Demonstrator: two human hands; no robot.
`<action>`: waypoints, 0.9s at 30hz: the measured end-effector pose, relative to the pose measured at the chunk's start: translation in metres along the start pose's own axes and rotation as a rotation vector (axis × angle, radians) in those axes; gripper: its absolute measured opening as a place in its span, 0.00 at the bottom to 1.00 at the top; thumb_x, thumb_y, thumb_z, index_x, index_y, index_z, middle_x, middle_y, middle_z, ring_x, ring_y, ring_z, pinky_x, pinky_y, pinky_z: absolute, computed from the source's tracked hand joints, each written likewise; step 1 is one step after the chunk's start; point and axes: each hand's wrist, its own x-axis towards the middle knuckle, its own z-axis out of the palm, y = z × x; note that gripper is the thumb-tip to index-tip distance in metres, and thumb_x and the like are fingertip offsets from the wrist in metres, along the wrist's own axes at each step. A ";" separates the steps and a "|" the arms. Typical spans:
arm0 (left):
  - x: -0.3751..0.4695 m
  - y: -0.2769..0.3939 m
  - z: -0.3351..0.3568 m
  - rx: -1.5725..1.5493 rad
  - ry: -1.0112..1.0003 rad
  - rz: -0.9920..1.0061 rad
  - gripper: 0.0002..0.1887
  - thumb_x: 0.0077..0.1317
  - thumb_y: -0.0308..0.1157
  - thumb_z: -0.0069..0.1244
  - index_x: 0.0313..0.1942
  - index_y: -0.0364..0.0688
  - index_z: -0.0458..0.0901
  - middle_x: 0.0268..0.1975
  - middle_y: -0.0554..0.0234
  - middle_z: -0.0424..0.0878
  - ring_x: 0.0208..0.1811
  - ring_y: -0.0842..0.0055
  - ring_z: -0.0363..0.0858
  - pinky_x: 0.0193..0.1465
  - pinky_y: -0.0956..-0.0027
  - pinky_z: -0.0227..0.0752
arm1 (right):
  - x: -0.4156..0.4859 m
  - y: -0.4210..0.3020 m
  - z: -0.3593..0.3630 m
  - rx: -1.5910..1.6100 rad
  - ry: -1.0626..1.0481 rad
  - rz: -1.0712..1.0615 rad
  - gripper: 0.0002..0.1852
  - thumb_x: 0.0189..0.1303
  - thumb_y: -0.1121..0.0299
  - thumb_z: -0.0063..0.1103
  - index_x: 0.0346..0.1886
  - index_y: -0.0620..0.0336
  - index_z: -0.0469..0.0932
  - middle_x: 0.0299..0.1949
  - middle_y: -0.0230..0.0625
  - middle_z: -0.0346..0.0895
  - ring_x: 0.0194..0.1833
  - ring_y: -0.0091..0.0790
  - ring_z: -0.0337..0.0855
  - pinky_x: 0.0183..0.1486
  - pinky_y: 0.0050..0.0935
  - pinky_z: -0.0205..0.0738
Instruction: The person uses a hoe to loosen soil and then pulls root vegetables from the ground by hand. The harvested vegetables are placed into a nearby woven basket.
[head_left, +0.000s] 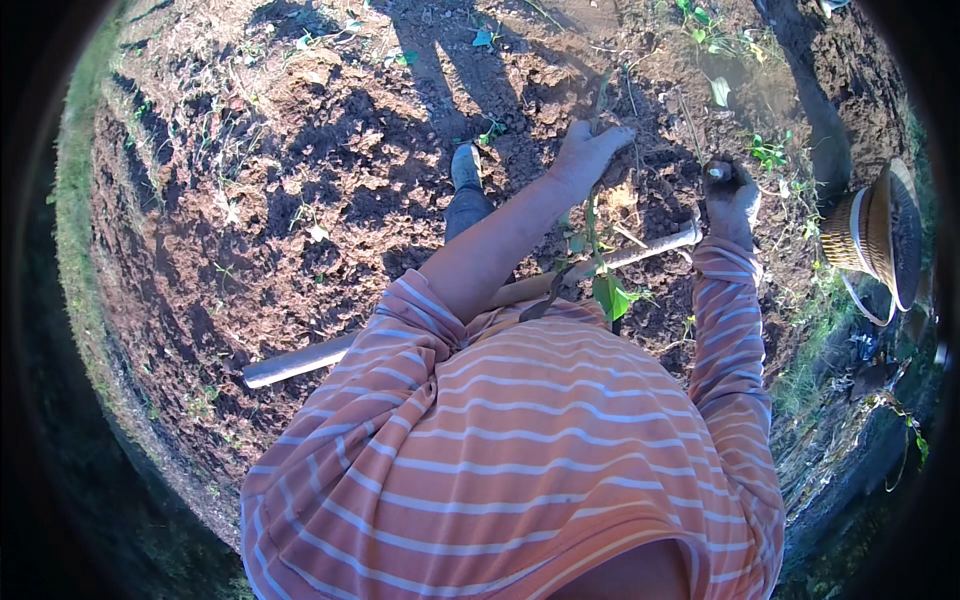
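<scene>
My left hand (592, 154) is closed around a green vine stem (592, 217), which runs above and below the fist. Broad green leaves (611, 297) hang on its lower part, near my shirt. Off to the right, my right hand (731, 199) makes a fist around a small dark object with a pale end (718, 172); what it is I cannot tell. Its fingers look soiled. A long wooden pole (300, 362) lies slantwise below my hands, partly hidden by my left arm and the striped shirt. Its right end is close to my right wrist.
Loose, clumpy brown soil (315, 161) spreads around me, with scattered leaves and small green plants (769, 152). A boot (466, 169) stands ahead of my left forearm. To the right is a woven straw hat or basket (840, 232) with a pale band. Grass (806, 375) borders the soil.
</scene>
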 end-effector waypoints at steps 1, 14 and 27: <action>0.002 0.007 -0.004 -0.290 -0.087 -0.048 0.09 0.57 0.33 0.50 0.36 0.38 0.74 0.29 0.65 0.78 0.23 0.81 0.76 0.26 0.76 0.73 | -0.003 -0.001 -0.008 0.009 -0.102 0.093 0.08 0.58 0.68 0.45 0.31 0.62 0.72 0.23 0.36 0.71 0.28 0.36 0.72 0.37 0.33 0.71; -0.009 0.025 -0.008 -0.222 -0.280 -0.193 0.19 0.50 0.29 0.54 0.42 0.32 0.70 0.36 0.56 0.79 0.38 0.76 0.78 0.41 0.74 0.73 | -0.044 0.056 0.016 -0.170 -0.288 0.253 0.14 0.60 0.59 0.47 0.44 0.56 0.71 0.34 0.32 0.76 0.30 0.29 0.78 0.30 0.23 0.76; -0.001 0.022 -0.009 1.244 0.422 0.923 0.37 0.50 0.41 0.53 0.58 0.35 0.56 0.52 0.48 0.63 0.59 0.57 0.55 0.54 0.59 0.60 | -0.057 0.049 0.041 -0.444 0.052 0.098 0.07 0.54 0.65 0.58 0.25 0.57 0.76 0.17 0.28 0.74 0.12 0.18 0.68 0.10 0.15 0.55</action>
